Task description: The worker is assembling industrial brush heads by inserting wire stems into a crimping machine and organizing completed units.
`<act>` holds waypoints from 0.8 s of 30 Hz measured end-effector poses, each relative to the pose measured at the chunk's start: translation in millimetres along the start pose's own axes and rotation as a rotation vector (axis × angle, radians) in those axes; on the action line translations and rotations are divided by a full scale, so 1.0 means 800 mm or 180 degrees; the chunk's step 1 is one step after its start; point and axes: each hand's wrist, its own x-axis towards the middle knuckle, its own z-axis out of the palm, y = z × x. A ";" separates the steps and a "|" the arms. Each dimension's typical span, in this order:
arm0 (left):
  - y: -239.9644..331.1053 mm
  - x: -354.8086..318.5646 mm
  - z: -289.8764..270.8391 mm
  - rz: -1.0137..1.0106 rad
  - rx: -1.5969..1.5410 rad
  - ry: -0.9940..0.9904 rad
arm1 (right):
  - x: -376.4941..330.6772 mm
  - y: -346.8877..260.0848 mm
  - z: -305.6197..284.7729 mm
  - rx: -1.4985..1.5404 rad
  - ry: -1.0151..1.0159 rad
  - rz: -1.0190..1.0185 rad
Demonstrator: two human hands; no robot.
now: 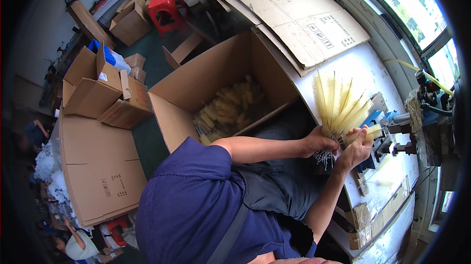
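Observation:
My left hand (320, 142) is closed round a fanned bundle of yellow bristle brushes (338, 104). Their thin twisted wire stems (324, 156) stick out below the fist. Close beside it, my right hand (357, 150) pinches a single yellow brush (374, 132), which points toward a bench machine (405, 119) with blue and metal parts. Whether that brush touches the machine I cannot tell. Left of the bench, a large open carton (169, 121) holds a heap of similar yellow brushes (230, 104).
Flattened cardboard sheets (299, 23) lie on the white bench (365, 65) below the window. More open cartons (91, 85), a red stool (167, 10) and a big cardboard flap (100, 166) stand to the left. A yellow hose (431, 75) runs to the machine. Other people (81, 244) are at far left.

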 end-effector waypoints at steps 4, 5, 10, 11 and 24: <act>-0.019 0.012 -0.009 -0.0025 0.0109 0.0294 | 0.024 -0.012 -0.037 0.1446 0.0646 0.0253; -0.012 0.015 -0.016 -0.0033 0.0236 0.0483 | 0.029 -0.024 -0.043 0.1346 0.0891 0.0313; 0.019 0.032 -0.035 0.0018 0.0211 0.0889 | 0.040 0.005 -0.063 0.2034 0.0373 0.1076; 0.016 0.035 -0.032 0.0026 0.0309 0.0791 | 0.043 0.005 -0.065 0.2065 0.0420 0.0974; 0.017 0.061 -0.044 0.0086 0.0332 0.0784 | 0.050 0.003 -0.087 0.2345 -0.0307 0.1582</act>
